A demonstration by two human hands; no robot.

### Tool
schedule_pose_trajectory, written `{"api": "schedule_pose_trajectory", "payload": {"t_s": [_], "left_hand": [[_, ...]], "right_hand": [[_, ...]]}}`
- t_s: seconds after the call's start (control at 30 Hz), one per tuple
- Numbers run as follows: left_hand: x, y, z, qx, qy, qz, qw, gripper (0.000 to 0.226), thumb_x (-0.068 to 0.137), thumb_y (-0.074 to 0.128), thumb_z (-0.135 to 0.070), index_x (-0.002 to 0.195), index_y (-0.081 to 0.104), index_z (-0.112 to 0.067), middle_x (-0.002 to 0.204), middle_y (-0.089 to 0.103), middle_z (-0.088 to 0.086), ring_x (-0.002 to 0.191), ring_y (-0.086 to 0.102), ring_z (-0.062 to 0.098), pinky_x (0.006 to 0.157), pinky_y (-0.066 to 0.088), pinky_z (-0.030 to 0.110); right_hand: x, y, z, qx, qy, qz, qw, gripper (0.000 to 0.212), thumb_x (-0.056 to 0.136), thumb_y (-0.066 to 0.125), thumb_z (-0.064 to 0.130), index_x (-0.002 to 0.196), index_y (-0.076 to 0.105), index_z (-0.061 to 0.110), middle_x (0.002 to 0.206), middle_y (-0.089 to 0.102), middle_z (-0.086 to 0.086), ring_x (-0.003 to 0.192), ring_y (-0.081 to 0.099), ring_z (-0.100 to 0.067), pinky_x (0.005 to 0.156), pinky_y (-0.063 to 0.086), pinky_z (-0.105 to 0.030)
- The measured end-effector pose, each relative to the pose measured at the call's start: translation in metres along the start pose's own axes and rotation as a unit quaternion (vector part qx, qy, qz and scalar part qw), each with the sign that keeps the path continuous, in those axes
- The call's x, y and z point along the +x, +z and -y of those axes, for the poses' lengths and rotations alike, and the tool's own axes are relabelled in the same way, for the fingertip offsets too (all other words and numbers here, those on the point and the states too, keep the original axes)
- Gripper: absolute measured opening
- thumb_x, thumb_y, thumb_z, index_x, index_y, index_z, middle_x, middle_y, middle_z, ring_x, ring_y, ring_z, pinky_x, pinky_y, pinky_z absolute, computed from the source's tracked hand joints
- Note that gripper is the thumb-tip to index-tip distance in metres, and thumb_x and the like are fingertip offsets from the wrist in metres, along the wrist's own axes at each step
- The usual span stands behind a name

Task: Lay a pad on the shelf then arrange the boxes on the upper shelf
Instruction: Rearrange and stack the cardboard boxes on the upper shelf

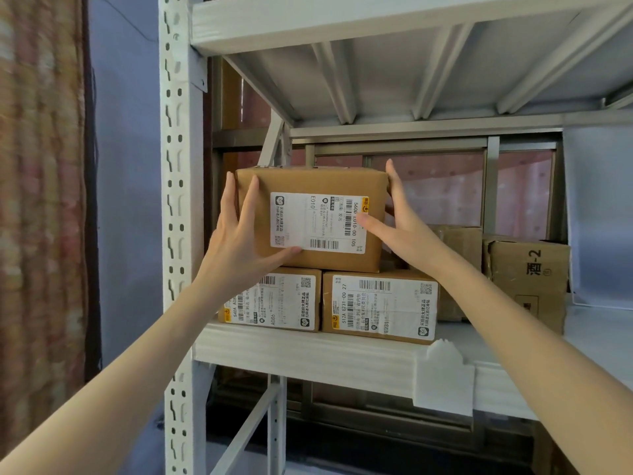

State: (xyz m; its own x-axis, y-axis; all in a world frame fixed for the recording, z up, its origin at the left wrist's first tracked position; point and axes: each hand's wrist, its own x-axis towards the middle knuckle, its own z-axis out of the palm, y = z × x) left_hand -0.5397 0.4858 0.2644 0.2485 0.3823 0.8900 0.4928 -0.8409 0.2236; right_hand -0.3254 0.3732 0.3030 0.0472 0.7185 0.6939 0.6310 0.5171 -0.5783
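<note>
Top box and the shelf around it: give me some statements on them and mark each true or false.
1. Both hands hold the top box. True.
2. The top box sits on two labelled boxes. True: left box, right box.
3. The shelf is bare metal. False: a white pad covers it.
4. The top box has no label. False: a white label faces the camera.
5. The left hand grips the box's left edge; the right hand its right. True.
</note>
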Motion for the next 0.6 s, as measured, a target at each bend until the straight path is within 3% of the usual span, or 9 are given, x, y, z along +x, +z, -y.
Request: {"api": "schedule_pose_trajectory", "payload": {"t_s": [0.07, 0.13, 0.3, 0.47, 0.6], "left_hand": [[-0.001, -0.002, -0.001, 0.002, 0.002, -0.003, 1.000, 0.114, 0.067, 0.072, -0.055, 0.149, -0.004, -0.030, 0.156, -0.021, 0.000, 0.145, 0.007, 0.026, 0.111, 0.023, 0.043], [-0.001, -0.004, -0.003, 0.009, 0.006, -0.005, 1.000, 0.113, 0.067, 0.072, -0.056, 0.148, -0.003, -0.032, 0.157, -0.020, 0.000, 0.145, 0.011, 0.028, 0.110, 0.026, 0.047], [-0.002, -0.009, -0.004, 0.029, 0.003, -0.004, 1.000, 0.112, 0.066, 0.071, -0.059, 0.148, -0.002, -0.035, 0.158, -0.017, 0.001, 0.143, 0.016, 0.032, 0.109, 0.031, 0.054], [-0.004, -0.013, -0.009, 0.043, 0.015, -0.004, 0.999, 0.110, 0.067, 0.069, -0.060, 0.148, 0.000, -0.033, 0.158, -0.015, 0.003, 0.145, 0.009, 0.030, 0.110, 0.026, 0.059], [-0.008, -0.016, -0.021, 0.034, 0.034, -0.006, 0.999, 0.108, 0.069, 0.069, -0.058, 0.148, -0.001, -0.034, 0.158, -0.015, 0.003, 0.146, 0.004, 0.027, 0.113, 0.020, 0.059]], "right_hand": [[-0.004, -0.002, 0.001, -0.029, -0.009, 0.000, 1.000, 0.103, 0.074, 0.063, 0.054, 0.139, -0.018, 0.048, 0.159, 0.007, 0.005, 0.142, 0.024, -0.021, 0.111, 0.029, -0.055], [-0.006, -0.004, 0.001, -0.051, -0.014, -0.009, 0.999, 0.108, 0.064, 0.063, 0.067, 0.136, -0.016, 0.052, 0.159, 0.004, 0.006, 0.144, 0.018, -0.019, 0.113, 0.026, -0.056], [-0.009, -0.007, 0.005, -0.096, -0.023, -0.040, 0.994, 0.109, 0.068, 0.059, 0.056, 0.145, -0.015, 0.035, 0.159, -0.005, 0.007, 0.145, 0.005, -0.013, 0.118, 0.013, -0.045], [-0.016, -0.013, 0.008, -0.113, -0.026, -0.044, 0.992, 0.110, 0.066, 0.060, 0.059, 0.146, -0.012, 0.034, 0.158, -0.005, 0.007, 0.145, 0.005, -0.015, 0.117, 0.015, -0.049], [-0.024, -0.022, 0.013, -0.120, -0.028, -0.047, 0.991, 0.102, 0.077, 0.064, 0.046, 0.146, -0.010, 0.035, 0.158, -0.005, 0.007, 0.145, 0.007, -0.016, 0.117, 0.016, -0.049]]}}
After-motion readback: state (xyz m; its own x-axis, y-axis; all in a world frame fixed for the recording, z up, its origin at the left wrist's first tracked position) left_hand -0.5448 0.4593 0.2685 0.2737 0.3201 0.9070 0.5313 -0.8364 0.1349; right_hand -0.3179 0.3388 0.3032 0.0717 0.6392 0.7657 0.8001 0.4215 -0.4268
